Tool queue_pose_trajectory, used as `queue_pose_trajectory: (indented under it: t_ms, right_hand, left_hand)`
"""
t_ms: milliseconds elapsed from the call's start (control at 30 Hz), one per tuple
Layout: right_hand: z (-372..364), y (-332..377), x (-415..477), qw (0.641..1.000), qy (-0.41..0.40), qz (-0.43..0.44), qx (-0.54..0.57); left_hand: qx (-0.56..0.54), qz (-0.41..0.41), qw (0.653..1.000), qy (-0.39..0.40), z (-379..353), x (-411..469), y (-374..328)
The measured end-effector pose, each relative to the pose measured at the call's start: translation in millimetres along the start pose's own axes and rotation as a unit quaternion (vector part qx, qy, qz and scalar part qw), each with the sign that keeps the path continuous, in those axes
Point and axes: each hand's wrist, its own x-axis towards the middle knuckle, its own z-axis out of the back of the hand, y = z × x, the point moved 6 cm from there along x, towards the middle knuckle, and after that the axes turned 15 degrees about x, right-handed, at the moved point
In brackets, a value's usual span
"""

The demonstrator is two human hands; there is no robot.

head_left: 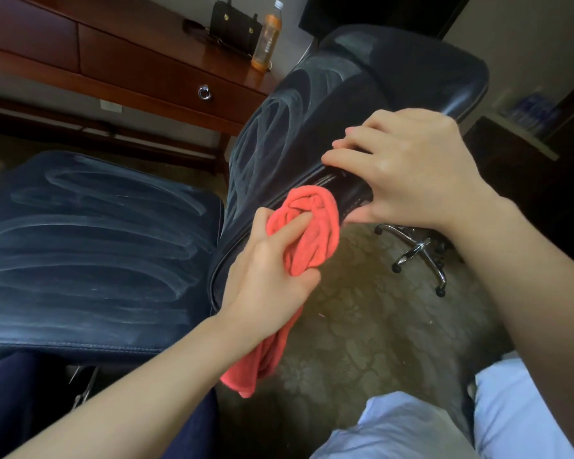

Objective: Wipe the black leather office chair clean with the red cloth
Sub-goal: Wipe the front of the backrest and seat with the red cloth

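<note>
A black leather office chair [279,134] fills most of the view, seen from above by the person cleaning it. Its seat [90,246] lies at the left and its backrest rises through the centre toward the upper right. Both faces carry pale, sweeping streaks, which suggest they have already been wiped over and that the work is now on the edges.

Below the chair is a patterned carpet [362,326], with the chair's chrome wheeled base [418,253] showing beyond the backrest. A dark wooden desk [140,54] with drawers runs across the upper left.

The right hand [408,167] grips the side edge of the backrest, fingers curled over the top and thumb underneath. This probably steadies the swivelling chair so that it does not turn away under pressure.

The left hand [269,276] holds the red cloth [312,226], just beside the right hand. The cloth is bunched into a thick pad and pressed against the same stitched edge, with a finger pushed into its folds, likely to bear down on the narrow seam. A loose tail of the cloth hangs below the wrist.

On the desk stand an orange drink bottle [268,34] and a small black bag [232,21], well apart from the work.
</note>
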Motion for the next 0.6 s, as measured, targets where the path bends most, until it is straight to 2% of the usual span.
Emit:
queue_pose_trajectory:
  t_ms: [167, 467, 600]
  right_hand:
    - [-1, -1, 0, 1.000, 0.015, -0.008, -0.004]
    - [0, 1, 3, 0.999, 0.042, -0.027, -0.011]
    - [1, 11, 5, 0.995, 0.078, -0.051, -0.023]
  left_hand:
    - [0.045, 0.015, 0.999, 0.023, -9, -13, 22]
    - [0.112, 0.088, 0.983, 0.119, -15, -41, 63]
    - [0.128, 0.129, 0.970, 0.160, -15, -66, 81]
